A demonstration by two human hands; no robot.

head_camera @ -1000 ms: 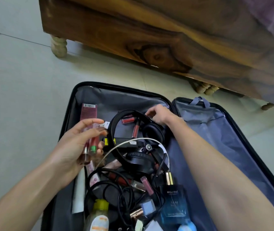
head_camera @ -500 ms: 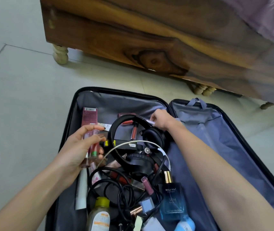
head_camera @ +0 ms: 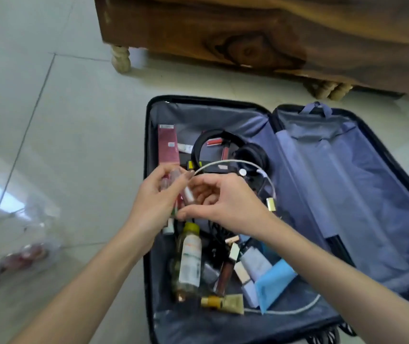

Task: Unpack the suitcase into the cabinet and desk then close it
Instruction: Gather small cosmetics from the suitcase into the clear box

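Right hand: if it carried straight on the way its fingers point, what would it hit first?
Most likely the cosmetic tubes gripped in the left hand, just ahead of the right hand; whether they touch is unclear.

The head camera is looking steeply down and forward; sitting close above the open suitcase [head_camera: 322, 194] on the floor [head_camera: 61, 145].

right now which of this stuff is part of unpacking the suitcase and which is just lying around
Part of the job: open suitcase, cosmetic tubes gripped by the left hand, right hand beside them, black headphones, maroon box, yellow-capped bottle, white cable.

Just lying about: clear plastic bag on the floor, wooden furniture behind, not clearly the cabinet or desk.
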